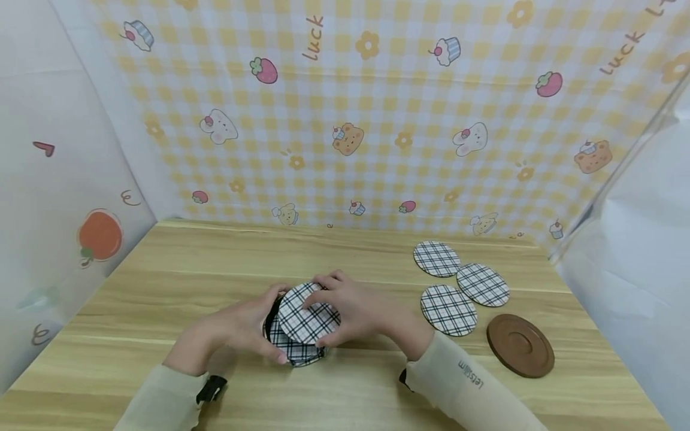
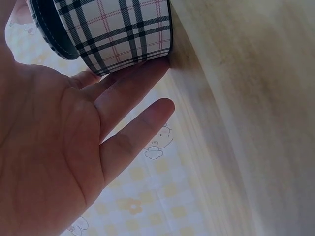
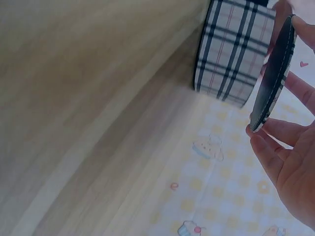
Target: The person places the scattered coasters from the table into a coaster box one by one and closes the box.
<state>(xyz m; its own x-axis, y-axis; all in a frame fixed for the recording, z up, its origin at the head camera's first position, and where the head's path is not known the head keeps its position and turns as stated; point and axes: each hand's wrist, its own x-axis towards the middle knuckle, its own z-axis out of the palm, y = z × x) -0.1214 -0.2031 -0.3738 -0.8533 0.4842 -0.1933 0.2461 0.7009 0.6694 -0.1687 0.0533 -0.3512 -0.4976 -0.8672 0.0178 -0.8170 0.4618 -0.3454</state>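
In the head view, a round plaid coaster holder (image 1: 293, 352) with a dark rim stands on the wooden table. My left hand (image 1: 250, 329) grips its side, thumb at the front and fingers around the back. The holder's plaid wall (image 2: 123, 34) rests against those fingers in the left wrist view. With its fingertips, my right hand (image 1: 356, 308) holds a round plaid coaster (image 1: 299, 320) by the edge, tilted over the holder's opening. In the right wrist view the coaster's dark underside (image 3: 275, 73) faces the holder (image 3: 234, 54). What lies inside the holder is hidden.
To the right lie three plaid coasters: one at the back (image 1: 436, 258), one further right (image 1: 483, 285) and one nearer (image 1: 449, 310). A brown round disc (image 1: 520, 345) with a recessed centre sits beside them. A yellow checked cloth (image 1: 377, 120) hangs behind the table.
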